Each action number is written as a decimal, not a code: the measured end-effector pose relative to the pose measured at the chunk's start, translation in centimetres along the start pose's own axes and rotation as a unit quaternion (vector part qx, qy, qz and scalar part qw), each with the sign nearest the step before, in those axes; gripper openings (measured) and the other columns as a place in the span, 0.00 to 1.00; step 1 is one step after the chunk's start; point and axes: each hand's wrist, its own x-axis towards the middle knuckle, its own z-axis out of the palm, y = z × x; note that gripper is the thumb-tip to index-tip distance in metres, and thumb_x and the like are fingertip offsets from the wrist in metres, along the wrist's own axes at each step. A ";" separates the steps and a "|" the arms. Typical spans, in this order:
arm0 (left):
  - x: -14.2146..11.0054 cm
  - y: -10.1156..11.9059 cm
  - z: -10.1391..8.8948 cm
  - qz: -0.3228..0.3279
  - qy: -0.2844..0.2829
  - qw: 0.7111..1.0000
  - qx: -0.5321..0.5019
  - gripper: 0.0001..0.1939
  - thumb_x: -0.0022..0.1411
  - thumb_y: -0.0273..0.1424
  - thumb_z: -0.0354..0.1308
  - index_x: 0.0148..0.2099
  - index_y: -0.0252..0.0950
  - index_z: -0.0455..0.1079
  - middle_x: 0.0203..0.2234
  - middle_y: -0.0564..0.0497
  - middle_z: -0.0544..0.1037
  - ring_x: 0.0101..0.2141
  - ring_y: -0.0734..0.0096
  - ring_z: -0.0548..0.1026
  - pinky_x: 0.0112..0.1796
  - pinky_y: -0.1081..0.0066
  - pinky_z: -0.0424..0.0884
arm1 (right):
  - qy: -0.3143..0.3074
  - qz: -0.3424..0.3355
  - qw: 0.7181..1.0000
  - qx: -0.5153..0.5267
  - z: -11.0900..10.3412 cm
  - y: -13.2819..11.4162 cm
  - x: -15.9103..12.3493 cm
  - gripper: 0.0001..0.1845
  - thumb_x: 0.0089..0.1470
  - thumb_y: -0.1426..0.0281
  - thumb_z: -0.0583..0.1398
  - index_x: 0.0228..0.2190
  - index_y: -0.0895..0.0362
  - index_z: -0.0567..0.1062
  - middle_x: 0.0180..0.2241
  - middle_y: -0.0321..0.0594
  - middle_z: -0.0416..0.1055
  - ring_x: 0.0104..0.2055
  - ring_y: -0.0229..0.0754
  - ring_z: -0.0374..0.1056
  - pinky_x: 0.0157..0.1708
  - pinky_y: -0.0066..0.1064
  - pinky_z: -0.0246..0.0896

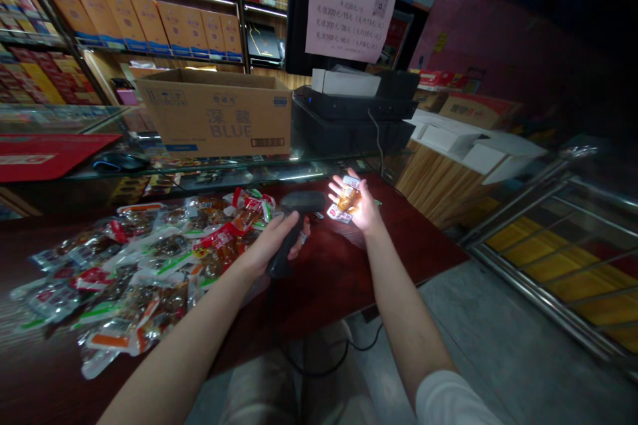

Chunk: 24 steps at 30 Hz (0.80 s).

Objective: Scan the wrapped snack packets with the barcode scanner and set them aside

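Observation:
My left hand (279, 239) is wrapped round the grip of a black handheld barcode scanner (304, 200), whose head points to the right. Bright light from that side falls on my right hand (367, 206), which is palm up with a small clear snack packet (347, 199) lying in it. The packet has brown contents and white, red-marked ends; the thumb rests against it. Left of the scanner, a heap of sealed snack packets (169, 246) with clear, red, green and orange parts covers the dark red table (319, 292).
Behind the table stand a glass counter (239, 163), an open cardboard box (219, 113) and black checkout equipment (353, 119). A computer mouse (119, 161) lies by a red sheet (54, 153). At right is a metal railing (548, 279). The scanner's cable (323, 372) hangs below the table edge.

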 end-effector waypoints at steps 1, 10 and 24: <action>0.0 -0.1 0.0 0.004 0.000 1.000 -0.001 0.26 0.52 0.51 0.64 0.37 0.33 0.65 0.18 0.56 0.70 0.13 0.82 0.61 0.14 0.78 0.56 | -0.001 -0.002 1.000 0.002 0.0 0.0 0.0 0.29 0.56 0.44 0.54 0.56 0.41 0.65 0.55 0.38 0.72 0.57 0.48 0.68 0.58 0.52 0.58; -0.1 -0.1 -0.1 0.018 0.010 1.000 -0.014 0.26 0.53 0.51 0.63 0.39 0.32 0.66 0.21 0.54 0.71 0.14 0.82 0.63 0.14 0.78 0.57 | 0.037 -0.006 0.999 0.025 0.1 0.0 -0.1 0.22 0.57 0.52 0.58 0.50 0.44 0.72 0.43 0.34 0.77 0.43 0.41 0.74 0.44 0.38 0.71; 0.5 1.2 -2.9 0.044 0.071 0.995 -0.052 0.24 0.55 0.49 0.63 0.39 0.32 0.69 0.18 0.54 0.69 0.15 0.80 0.63 0.15 0.78 0.59 | 0.441 -0.017 0.676 -0.590 -7.2 0.8 0.4 0.50 0.44 0.58 0.65 0.63 0.59 0.53 0.67 0.62 0.36 0.70 0.68 0.32 0.62 0.64 0.34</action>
